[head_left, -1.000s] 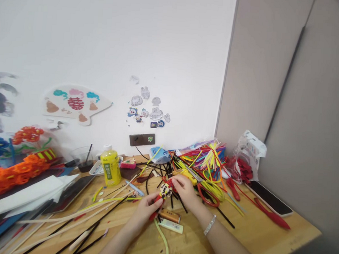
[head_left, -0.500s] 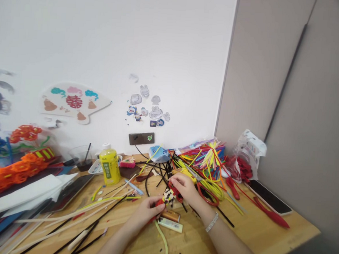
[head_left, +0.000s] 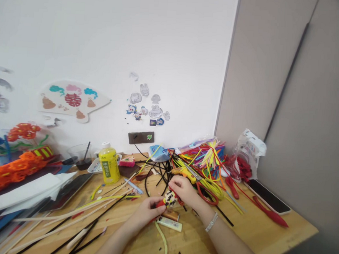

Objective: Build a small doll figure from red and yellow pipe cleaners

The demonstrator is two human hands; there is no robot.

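Observation:
Both my hands meet over the middle of the wooden table (head_left: 266,232). My left hand (head_left: 144,211) is closed round the red lower end of a small pipe-cleaner figure (head_left: 169,198) with a white, dark-speckled head. My right hand (head_left: 183,189) pinches the figure's upper part from the right; a silver bracelet (head_left: 210,222) sits on that wrist. Just below the hands lie two lighters (head_left: 169,219), one orange and one pale green, and a pale green pipe cleaner (head_left: 162,237).
A heap of coloured pipe cleaners (head_left: 207,160) and red-handled scissors (head_left: 206,188) lie behind my right hand. A yellow bottle (head_left: 108,164), a clear cup (head_left: 80,156), orange pipe-cleaner flowers (head_left: 8,171) and white sheets (head_left: 24,193) stand left. A phone (head_left: 270,196) lies right.
My hands have turned the figure and brought it slightly lower and closer; its speckled head now sits nearer my right fingers. The view has shifted a little.

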